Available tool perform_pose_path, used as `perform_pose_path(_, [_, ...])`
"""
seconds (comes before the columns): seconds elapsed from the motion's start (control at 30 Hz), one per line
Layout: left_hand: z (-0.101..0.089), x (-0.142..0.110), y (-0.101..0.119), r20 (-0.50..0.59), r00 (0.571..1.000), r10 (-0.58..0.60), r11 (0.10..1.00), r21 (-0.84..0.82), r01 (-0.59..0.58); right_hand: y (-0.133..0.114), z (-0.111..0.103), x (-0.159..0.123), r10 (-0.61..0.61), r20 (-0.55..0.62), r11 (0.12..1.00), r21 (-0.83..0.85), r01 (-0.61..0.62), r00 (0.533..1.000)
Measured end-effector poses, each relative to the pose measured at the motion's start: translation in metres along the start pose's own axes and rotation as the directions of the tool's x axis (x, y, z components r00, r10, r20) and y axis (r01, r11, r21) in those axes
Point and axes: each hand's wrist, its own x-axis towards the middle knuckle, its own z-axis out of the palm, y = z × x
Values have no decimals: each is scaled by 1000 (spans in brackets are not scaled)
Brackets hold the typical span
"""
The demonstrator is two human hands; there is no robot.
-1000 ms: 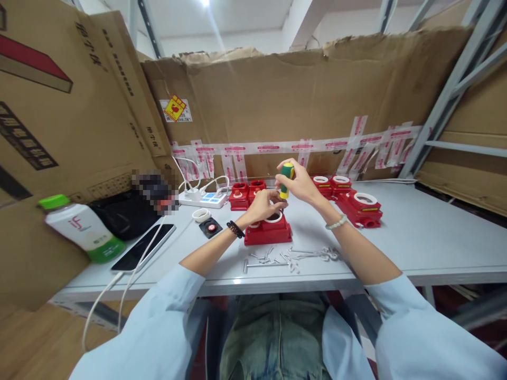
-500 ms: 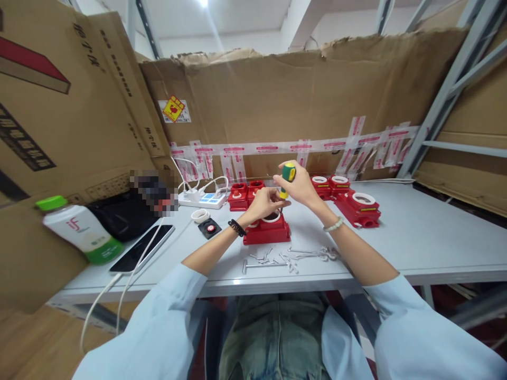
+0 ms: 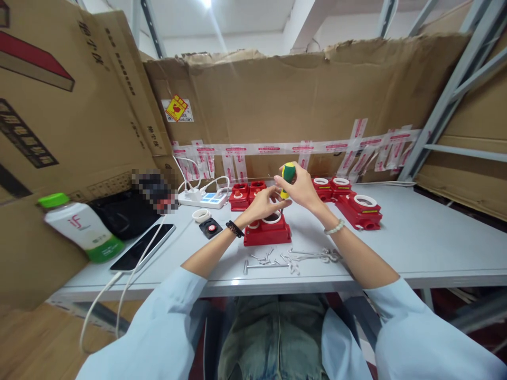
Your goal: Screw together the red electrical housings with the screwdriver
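My right hand (image 3: 300, 184) is closed around the green and yellow handle of a screwdriver (image 3: 288, 173), held nearly upright with its tip down. My left hand (image 3: 267, 203) has its fingers curled at the screwdriver's lower end, around the shaft just under the handle. Below both hands sits a red housing (image 3: 267, 236) with a white ring (image 3: 272, 217) around its round opening. The screwdriver's tip points at the housing's right rear corner; the screw there is too small to make out. Several loose screws (image 3: 264, 258) lie in front of the housing.
Metal T-shaped rods (image 3: 267, 266) lie near the table's front edge. More red housings (image 3: 362, 210) stand at the back. To the left are a black square part (image 3: 210, 228), a white ring (image 3: 202, 215), a power strip (image 3: 206, 199), a phone (image 3: 143, 247) and a bottle (image 3: 81, 227).
The view has shifted slightly. My left fingers have loosened a little and spread slightly at the screwdriver's lower end. My right hand keeps its grip on the handle, which has turned slightly.
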Motion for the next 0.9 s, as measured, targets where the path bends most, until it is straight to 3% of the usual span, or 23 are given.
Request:
perform_pose_path(0.1, [0, 0, 0, 119, 993, 10, 999, -38, -6, 1, 0, 0, 4, 12, 1000, 1, -4, 1000])
perform_pose_path(0.2, [1, 1, 1, 16, 998, -66, 998, 17, 66, -1, -1, -1, 10, 8, 1000, -1, -10, 1000])
perform_pose_path(0.27, [1, 1, 2, -54, 998, -45, 997, 62, 48, -4, -2, -2, 3, 16, 1000, 31, -4, 1000])
perform_pose_path(0.37, [0, 1, 1, 49, 998, 42, 999, 21, -43, -6, -2, -3, -9, 28, 997, 79, 7, 1000])
perform_pose_path(0.43, [-1, 2, -1, 106, 994, 35, 999, -40, -31, -7, -2, -3, -13, 25, 997, 74, 11, 1000])
perform_pose_path(0.6, [2, 3, -3, -76, 997, -20, 998, 65, 25, -10, -4, -3, -15, 2, 999, -48, 15, 1000])
perform_pose_path(0.7, [0, 2, 2, -26, 999, 46, 995, 87, -44, -13, -6, -4, -25, 3, 998, -57, 25, 1000])
perform_pose_path(0.8, [-3, 0, 5, 56, 998, 21, 999, 32, -22, -16, -9, -5, -28, -15, 994, -105, 26, 1000])
perform_pose_path(0.9, [-2, 1, 5, -48, 999, -19, 999, 40, 21, -16, -10, -5, -15, -23, 983, -184, 11, 1000])
